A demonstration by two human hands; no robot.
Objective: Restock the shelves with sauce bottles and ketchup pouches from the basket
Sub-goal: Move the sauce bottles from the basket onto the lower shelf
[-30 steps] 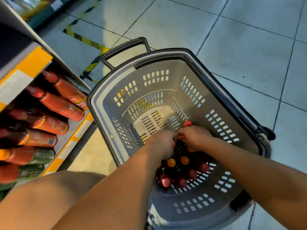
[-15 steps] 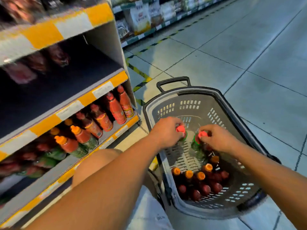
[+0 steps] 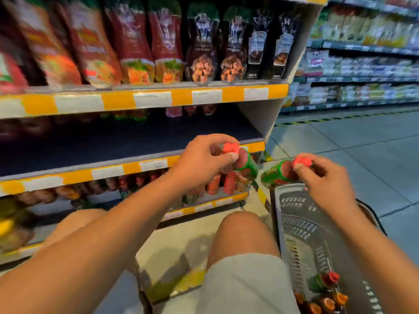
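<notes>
My left hand [image 3: 201,163] pinches the red cap of a sauce bottle [image 3: 246,163] with a green label, held in front of the middle shelf's edge [image 3: 127,169]. My right hand [image 3: 326,177] pinches the cap of a second sauce bottle [image 3: 276,173] of the same kind, held above the far end of the grey basket [image 3: 294,223]. Several more bottles [image 3: 326,291] with red and orange caps stand in the basket's near end. Sauce bottles [image 3: 217,183] fill the lower shelf. Ketchup pouches [image 3: 133,41] line the top shelf.
The middle shelf [image 3: 113,141] is dark, with a few pouches at its back. My bare knees [image 3: 242,232] are between the shelf unit and the basket. A tiled aisle floor [image 3: 362,150] runs to the right, with more stocked shelves [image 3: 362,64] beyond.
Both hands lifted a bottle each out of the basket and carried them up and left toward the shelves. My view swung up from the basket to the shelf unit.
</notes>
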